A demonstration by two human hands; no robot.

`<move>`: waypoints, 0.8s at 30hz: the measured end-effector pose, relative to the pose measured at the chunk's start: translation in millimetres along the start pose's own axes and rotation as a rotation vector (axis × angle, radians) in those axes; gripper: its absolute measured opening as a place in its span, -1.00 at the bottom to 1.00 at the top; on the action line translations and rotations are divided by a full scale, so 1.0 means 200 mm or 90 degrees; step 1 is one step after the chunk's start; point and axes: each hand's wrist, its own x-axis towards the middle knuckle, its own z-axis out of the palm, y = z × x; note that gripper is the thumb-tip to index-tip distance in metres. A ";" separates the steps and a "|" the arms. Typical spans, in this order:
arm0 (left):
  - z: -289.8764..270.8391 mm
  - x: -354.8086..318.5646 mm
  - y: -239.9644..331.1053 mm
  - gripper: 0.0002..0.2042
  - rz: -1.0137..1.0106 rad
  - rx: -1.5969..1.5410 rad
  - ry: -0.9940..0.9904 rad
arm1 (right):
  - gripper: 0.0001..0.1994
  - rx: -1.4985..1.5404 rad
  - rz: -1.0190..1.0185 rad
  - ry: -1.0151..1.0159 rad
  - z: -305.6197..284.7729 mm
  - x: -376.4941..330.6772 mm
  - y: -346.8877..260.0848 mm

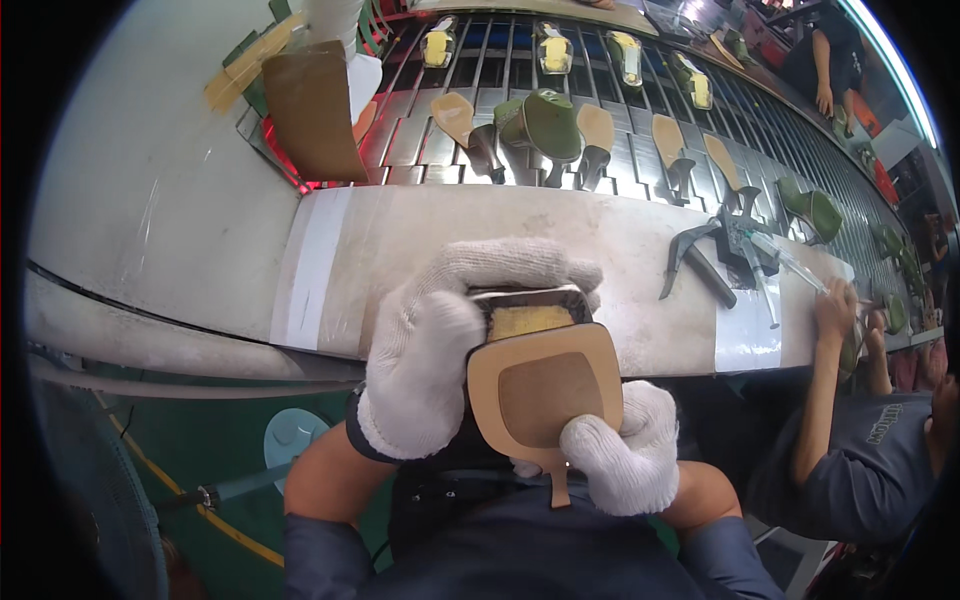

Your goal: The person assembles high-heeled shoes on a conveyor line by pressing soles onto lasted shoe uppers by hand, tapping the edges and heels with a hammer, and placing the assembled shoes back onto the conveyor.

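Note:
Both my hands wear white knitted gloves and meet in front of my body, near the bench edge. My left hand [425, 350] is wrapped round a dark-edged shoe upper [530, 318] with a yellowish patch on its underside. In my right hand [630, 450] is a tan shoe sole [545, 385], pinched with the thumb on its brown centre panel. The sole's narrow end points down toward me. Its broad end overlaps the lower part of the upper; whether the two touch, I cannot tell. Most of the upper is hidden behind the sole and glove.
Beyond the pale bench [480, 215] runs a slatted conveyor [400, 160] bearing heeled soles [595, 125], a green shoe [540, 125] and yellow-bottomed shoes [553, 48]. Syringes [790, 262] lie by a black holder. A co-worker's hand [838, 305] is at right, a brown board [312, 115] at left.

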 end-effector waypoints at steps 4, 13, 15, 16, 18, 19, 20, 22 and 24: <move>-0.06 -0.05 -0.05 -0.31 0.053 -0.042 -0.057 | -0.69 -0.062 0.013 -0.016 0.03 0.01 -0.03; -0.09 -0.06 -0.06 -0.14 0.102 -0.003 -0.129 | -0.71 -0.055 -0.018 0.019 0.04 -0.01 0.05; -0.09 -0.05 -0.05 -0.14 0.108 0.018 -0.140 | -0.71 -0.055 -0.013 0.019 0.04 -0.02 0.04; -0.09 -0.06 -0.05 -0.14 0.108 0.018 -0.141 | -0.71 -0.036 -0.012 0.021 0.05 -0.02 0.03; -0.08 -0.06 -0.04 -0.15 0.097 0.004 -0.129 | -0.71 -0.018 -0.010 0.025 0.05 -0.02 0.03; -0.09 -0.06 -0.04 -0.15 0.096 0.005 -0.128 | -0.70 -0.037 -0.017 0.017 0.04 -0.02 0.03; -0.09 -0.06 -0.04 -0.14 0.099 0.012 -0.131 | -0.70 -0.055 -0.024 0.009 0.04 -0.02 0.04; -0.08 -0.07 -0.04 -0.13 0.102 0.019 -0.135 | -0.70 -0.045 -0.014 0.011 0.04 -0.02 0.03; -0.04 -0.08 -0.02 -0.28 0.066 -0.038 -0.073 | -0.70 -0.036 -0.005 0.015 0.06 -0.01 0.02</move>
